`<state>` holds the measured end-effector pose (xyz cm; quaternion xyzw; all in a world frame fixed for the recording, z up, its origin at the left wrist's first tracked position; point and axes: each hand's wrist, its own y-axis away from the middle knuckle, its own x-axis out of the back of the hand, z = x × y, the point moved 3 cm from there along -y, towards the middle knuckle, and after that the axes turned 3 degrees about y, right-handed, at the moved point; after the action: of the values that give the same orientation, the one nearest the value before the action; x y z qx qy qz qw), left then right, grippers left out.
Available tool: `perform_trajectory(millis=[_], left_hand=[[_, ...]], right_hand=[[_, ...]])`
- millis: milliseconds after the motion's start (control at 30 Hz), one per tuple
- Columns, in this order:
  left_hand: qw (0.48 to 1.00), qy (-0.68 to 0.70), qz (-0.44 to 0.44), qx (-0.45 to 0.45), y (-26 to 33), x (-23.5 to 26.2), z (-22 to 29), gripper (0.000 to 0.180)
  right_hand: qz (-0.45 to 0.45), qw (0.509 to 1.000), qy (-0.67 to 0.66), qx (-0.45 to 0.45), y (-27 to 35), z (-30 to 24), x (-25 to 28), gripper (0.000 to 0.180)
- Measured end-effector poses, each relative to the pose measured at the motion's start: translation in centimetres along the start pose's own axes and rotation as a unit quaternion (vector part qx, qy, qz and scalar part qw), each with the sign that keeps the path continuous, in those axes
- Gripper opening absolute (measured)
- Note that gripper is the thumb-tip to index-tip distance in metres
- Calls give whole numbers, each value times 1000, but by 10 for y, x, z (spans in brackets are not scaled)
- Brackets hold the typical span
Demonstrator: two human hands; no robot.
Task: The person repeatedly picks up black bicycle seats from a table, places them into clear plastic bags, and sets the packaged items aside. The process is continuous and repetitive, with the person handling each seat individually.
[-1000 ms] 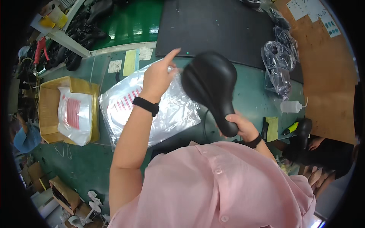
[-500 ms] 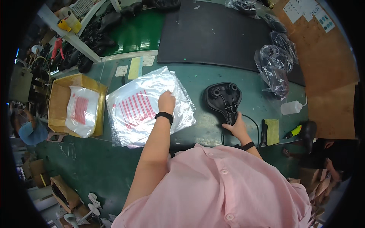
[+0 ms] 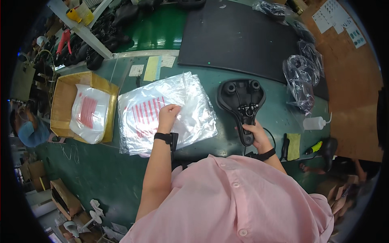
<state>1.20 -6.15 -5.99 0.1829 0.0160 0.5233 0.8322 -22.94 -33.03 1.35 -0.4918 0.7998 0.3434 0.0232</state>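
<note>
My right hand [image 3: 258,134] grips a black bicycle saddle [image 3: 239,99] by its narrow nose, thumb on top. The saddle is underside up, its two round rear bumpers and metal fittings showing, with the wide end pointing away from me. To the left lies a stack of clear plastic bags [image 3: 198,115] with red printed stripes. My left hand [image 3: 167,115] is over the stack, its fingers closed in a pinch on the top plastic bag, whose opened layer creases to the right of the fingers.
A yellow box [image 3: 106,121] with more printed bags stands at left. Bagged saddles [image 3: 300,77] line the right side by a black mat [image 3: 235,36]. Nearer are a white squeeze bottle [image 3: 315,123], a yellow-green cloth [image 3: 293,146] and a green-handled tool [image 3: 313,148]. Another person [image 3: 30,129] is at far left.
My right hand has raised the saddle, so it looks larger and nearer. My left hand has moved left and toward me across the bags, and the top bag's plastic has shifted with it.
</note>
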Motion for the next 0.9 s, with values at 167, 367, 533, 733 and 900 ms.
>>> perform_trajectory(millis=[167,367,533,733,900], left_hand=[[990,130,-55,29,16,9,34,23],[996,48,-71,32,8,-2,39,19],[988,145,24,43,18,65,40,21],[923,377,71,32,50,142,37,11],[987,102,124,26,56,117,52,19]], right_hand=[[-137,991,6,-14,-22,-32,-85,58],[-209,975,-2,-77,-117,21,-165,59],[-114,987,111,-29,-159,34,-152,60],[-42,990,132,1,-140,19,-131,67],[-15,898,362,250,-91,-23,-142,66]])
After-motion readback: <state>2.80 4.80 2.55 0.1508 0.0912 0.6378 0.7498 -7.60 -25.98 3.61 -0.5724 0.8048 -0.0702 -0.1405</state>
